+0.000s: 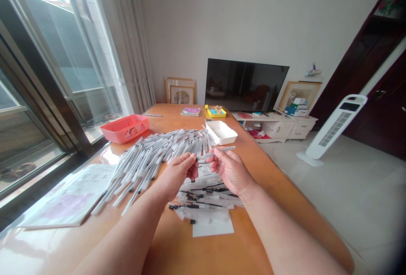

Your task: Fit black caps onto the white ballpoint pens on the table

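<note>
Between my two hands a slim pen [207,155] with a clear barrel is held nearly level above the table. My left hand [182,171] is closed, its thumb and fingers pinching the dark left end. My right hand [231,171] pinches the barrel nearer its right end, which sticks out past the fingers. Below my hands lie loose pen parts [209,194], clear tubes and black pieces, partly on a white sheet [214,229]. To the left spreads a large heap of similar clear pens [149,156] with dark tips.
A red plastic basket [125,129] stands at the left, and a white tray [222,133] beyond my right hand. A notebook [66,199] lies front left. Farther back are a book [190,112] and a yellow box [215,112]. The table's right edge borders the floor.
</note>
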A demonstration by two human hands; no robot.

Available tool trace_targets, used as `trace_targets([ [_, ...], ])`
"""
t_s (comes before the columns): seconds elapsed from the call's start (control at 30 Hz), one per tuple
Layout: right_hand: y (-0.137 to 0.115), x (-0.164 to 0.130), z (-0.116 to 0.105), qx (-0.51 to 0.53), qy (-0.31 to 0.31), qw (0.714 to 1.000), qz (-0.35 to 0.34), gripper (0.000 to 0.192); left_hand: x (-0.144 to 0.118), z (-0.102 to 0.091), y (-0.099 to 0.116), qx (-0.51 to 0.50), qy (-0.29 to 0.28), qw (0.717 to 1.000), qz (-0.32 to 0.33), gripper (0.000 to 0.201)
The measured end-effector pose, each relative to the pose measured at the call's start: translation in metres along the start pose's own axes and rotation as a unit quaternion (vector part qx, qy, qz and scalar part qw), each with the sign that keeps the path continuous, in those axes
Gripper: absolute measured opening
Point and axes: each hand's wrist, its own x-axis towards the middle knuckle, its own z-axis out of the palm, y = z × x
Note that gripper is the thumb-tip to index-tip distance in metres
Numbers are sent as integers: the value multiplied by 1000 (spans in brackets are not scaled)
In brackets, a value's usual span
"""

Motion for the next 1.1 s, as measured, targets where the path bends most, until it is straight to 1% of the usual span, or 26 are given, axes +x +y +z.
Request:
trace_targets([
  [0.07, 0, 0, -1, 0, -3, 1000, 0, 28, 0, -1, -1, 20, 5, 1000, -22, 49],
  [0.13, 1, 1, -2, 2, 5, 1000, -2, 28, 0, -1, -2, 26, 17, 999, -24, 52],
  [0.23, 1, 3, -4, 1, 16, 1000, -6, 29, 0, 0, -1, 10, 24, 1000, 7, 44],
  [0.3, 1, 3, -4, -2, 13, 1000, -4, 29, -1, 1, 1, 14, 17, 1000, 20, 40],
  [0.37, 1, 2, -3, -4, 7, 1000, -1, 28, -1, 2, 1, 37, 13, 999, 8, 42],
  [0.47, 2, 2, -3, -11, 7, 1000, 0, 29, 0, 1, 0, 76, 28, 996, -29, 52],
  [0.53, 2, 3, -4, -17, 15, 1000, -2, 30, 0, 0, -2, 82, 38, 995, -33, 55],
  [0.7, 4, 4, -5, -19, 17, 1000, -2, 31, 1, 0, -4, 57, 15, 998, 12, 41],
  [0.8, 4, 3, -4, -26, 12, 1000, 5, 31, 2, 1, -4, 77, 14, 997, -15, 45],
  [0.87, 3, 2, -4, -34, 14, 999, 7, 32, 3, 1, -5, 85, 23, 995, -47, 50],
  [0.93, 3, 2, -4, -38, 19, 999, 3, 33, 3, -1, -6, 80, 31, 994, -65, 54],
  [1.03, 4, 4, -7, -42, 27, 999, -4, 33, 4, -3, -6, 89, 53, 993, -65, 57],
  [1.1, 5, 4, -8, -51, 35, 998, -6, 33, 5, -5, -6, 131, 91, 985, -58, 56],
])
